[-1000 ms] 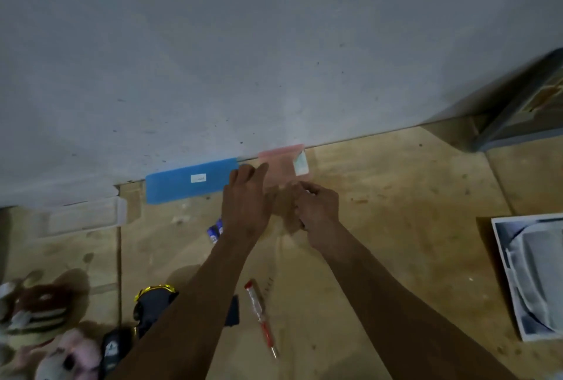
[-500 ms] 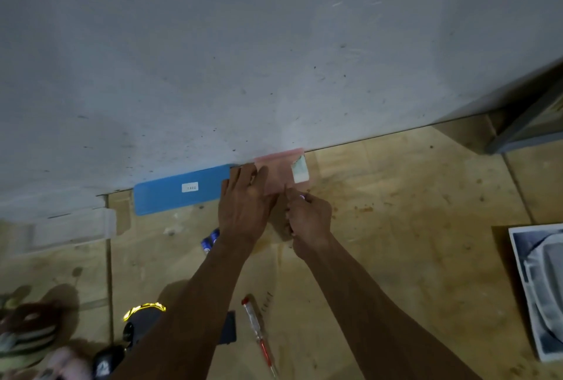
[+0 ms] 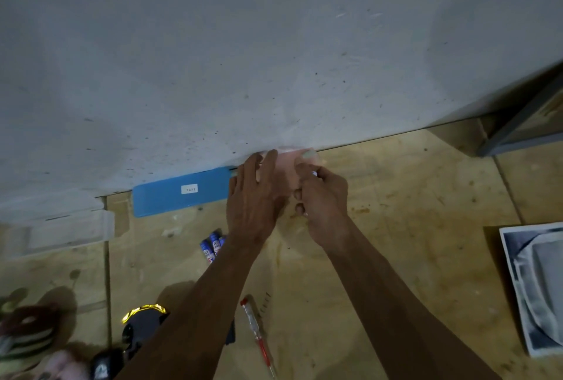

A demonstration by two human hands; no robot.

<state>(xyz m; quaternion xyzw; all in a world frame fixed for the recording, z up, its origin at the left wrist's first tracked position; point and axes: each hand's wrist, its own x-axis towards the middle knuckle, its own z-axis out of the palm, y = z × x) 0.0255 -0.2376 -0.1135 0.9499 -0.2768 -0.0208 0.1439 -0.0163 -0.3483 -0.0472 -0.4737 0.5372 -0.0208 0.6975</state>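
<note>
A pale pink plastic piece (image 3: 288,163) with a small greenish label lies on the wooden floor against the foot of the grey wall (image 3: 274,59). My left hand (image 3: 254,199) lies flat on its left part, fingers straight and pointing at the wall. My right hand (image 3: 323,199) sits at its right part with fingers curled, pinching a small white-tipped object that I cannot identify. A blue plastic strip (image 3: 182,190) with a white label lies along the wall just left of my left hand.
Small blue batteries (image 3: 213,245) lie near my left wrist. A red tester screwdriver (image 3: 259,340) and a black-and-yellow tool (image 3: 143,321) lie lower down. A white plastic piece (image 3: 70,230) sits left, a printed box (image 3: 536,288) right, a grey frame (image 3: 524,132) upper right, plush toys (image 3: 27,340) bottom left.
Both hands have slid closer to the wall and now cover more of the pink piece. My right hand has come up beside the left.
</note>
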